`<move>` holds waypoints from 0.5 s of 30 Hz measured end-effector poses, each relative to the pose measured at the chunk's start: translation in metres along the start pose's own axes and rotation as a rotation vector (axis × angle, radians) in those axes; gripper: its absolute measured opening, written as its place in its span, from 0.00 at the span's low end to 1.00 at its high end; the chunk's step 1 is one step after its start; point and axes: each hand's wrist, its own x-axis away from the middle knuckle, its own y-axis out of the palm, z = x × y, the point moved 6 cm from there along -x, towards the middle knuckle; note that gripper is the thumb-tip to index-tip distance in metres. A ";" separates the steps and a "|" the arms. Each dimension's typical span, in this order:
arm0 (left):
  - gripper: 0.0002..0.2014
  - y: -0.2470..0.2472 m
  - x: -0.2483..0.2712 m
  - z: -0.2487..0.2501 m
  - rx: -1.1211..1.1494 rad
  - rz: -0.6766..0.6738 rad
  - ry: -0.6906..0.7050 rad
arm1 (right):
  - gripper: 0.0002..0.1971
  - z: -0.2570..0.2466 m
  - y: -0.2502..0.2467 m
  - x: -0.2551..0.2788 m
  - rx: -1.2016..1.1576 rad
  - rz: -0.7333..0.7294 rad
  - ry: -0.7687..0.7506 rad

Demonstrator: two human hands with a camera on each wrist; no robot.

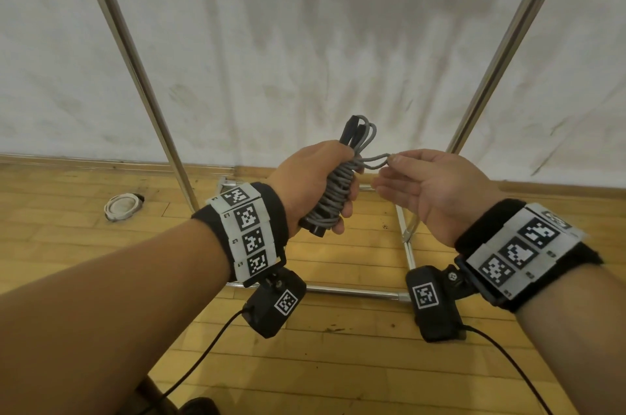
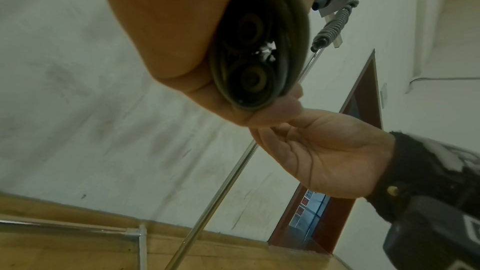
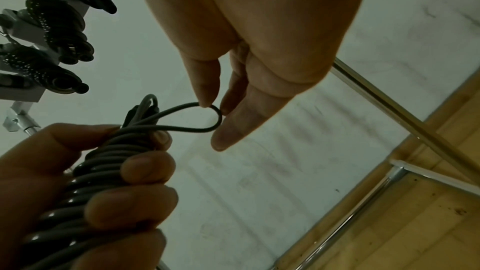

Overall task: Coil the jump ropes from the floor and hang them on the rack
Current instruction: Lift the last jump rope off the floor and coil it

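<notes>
Left hand (image 1: 316, 184) is gripping the coiled grey jump rope (image 1: 335, 191) chest-high by the rack (image 1: 142, 75) while right hand (image 1: 437, 191) is pinching its hanging loop (image 3: 197, 118), so coiling looks finished and next I'd guess it's getting hooked up top.

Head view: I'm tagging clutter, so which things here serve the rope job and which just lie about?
Job:
- grey jump rope, coiled, gripped by left hand
- its loop, pinched by right hand
- rack
- ropes already hung

Lying about:
- white ring on the floor
- doorway
</notes>
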 end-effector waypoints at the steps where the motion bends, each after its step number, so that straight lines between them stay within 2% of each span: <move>1: 0.16 0.000 0.000 0.001 -0.021 0.013 0.016 | 0.13 0.001 0.003 0.000 0.000 -0.002 0.017; 4: 0.14 -0.001 -0.001 0.002 -0.105 0.035 0.044 | 0.14 0.003 0.009 0.001 -0.005 -0.012 0.050; 8: 0.10 0.002 -0.002 0.000 -0.189 0.042 0.043 | 0.12 0.003 0.017 0.004 0.035 -0.064 0.003; 15: 0.13 0.006 -0.003 0.000 -0.238 0.066 0.039 | 0.13 0.000 0.018 0.004 0.110 -0.058 -0.097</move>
